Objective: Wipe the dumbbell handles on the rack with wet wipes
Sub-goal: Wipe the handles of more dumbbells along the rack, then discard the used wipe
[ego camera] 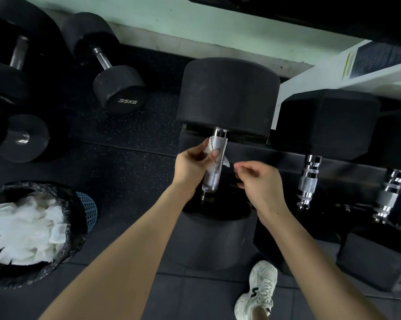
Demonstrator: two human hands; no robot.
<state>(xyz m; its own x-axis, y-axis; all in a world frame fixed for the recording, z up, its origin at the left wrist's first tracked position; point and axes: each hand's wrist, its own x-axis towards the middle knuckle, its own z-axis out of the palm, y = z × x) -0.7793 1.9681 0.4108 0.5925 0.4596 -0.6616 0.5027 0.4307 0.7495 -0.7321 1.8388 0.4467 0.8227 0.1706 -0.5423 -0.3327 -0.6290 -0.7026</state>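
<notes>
A large black round dumbbell lies on the rack with its knurled steel handle running toward me. A white wet wipe is bunched against the handle's upper left side, and a corner of it shows on the right of the bar. My left hand pinches the wipe against the handle, thumb on the bar. Just right of the handle, my right hand has curled fingers, and its fingertips are blurred next to the wipe's right corner.
Two hex dumbbells with chrome handles lie on the rack at the right. Round dumbbells, one marked 35KG, sit on the floor at the left. A bin with a black liner holds used wipes. A white shoe is below.
</notes>
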